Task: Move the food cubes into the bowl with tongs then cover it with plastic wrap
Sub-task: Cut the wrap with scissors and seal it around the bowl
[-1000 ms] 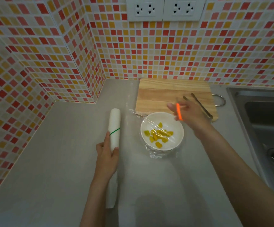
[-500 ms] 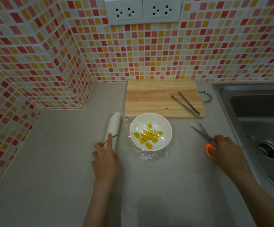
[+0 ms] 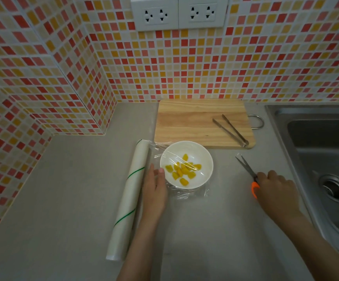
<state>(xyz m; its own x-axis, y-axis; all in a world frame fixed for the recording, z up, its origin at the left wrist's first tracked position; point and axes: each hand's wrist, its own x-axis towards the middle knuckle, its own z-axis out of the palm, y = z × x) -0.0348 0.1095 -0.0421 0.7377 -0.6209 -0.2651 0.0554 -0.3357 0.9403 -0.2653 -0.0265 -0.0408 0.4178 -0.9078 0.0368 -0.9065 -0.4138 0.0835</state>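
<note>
A white bowl (image 3: pixel 207 159) sits on the counter in front of the cutting board, with several yellow food cubes (image 3: pixel 181 171) inside. Clear plastic wrap (image 3: pixel 186 196) is stretched over it and crumples around its base. My left hand (image 3: pixel 155 191) lies flat against the bowl's left side, thumb tip at the rim, touching the wrap. My right hand (image 3: pixel 276 189) rests to the right, fingers curled over the orange handle of the scissors (image 3: pixel 246 168), which lie on the counter with blades apart. Metal tongs (image 3: pixel 231 130) lie on the wooden cutting board (image 3: pixel 192 122).
The plastic wrap roll (image 3: pixel 129 201) lies lengthwise left of my left hand. A steel sink (image 3: pixel 326 159) fills the right side. Tiled walls close off the back and left, with a corner jutting out at the left.
My right hand carried the scissors from above the bowl down onto the counter at the right. My left hand let go of the roll and moved right to the bowl's side.
</note>
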